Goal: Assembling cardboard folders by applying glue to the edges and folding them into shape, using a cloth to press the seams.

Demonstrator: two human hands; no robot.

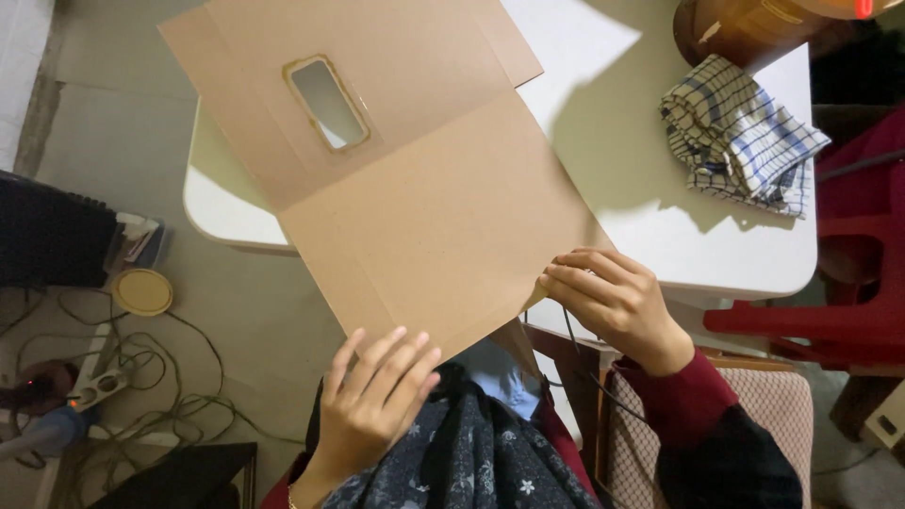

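I see a big brown cardboard sheet held up over the edge of a white table. It has a fold across it and a long hole cut near the top. My left hand is at the bottom edge, fingers spread flat against the back of the cardboard. My right hand pinches the bottom right corner, fingers curled tight on it. On the table, well apart from the cardboard, lies a bunched checked cloth. A red chair stands to the right. On the floor to the left I see a round yellow lid and tangled cables.
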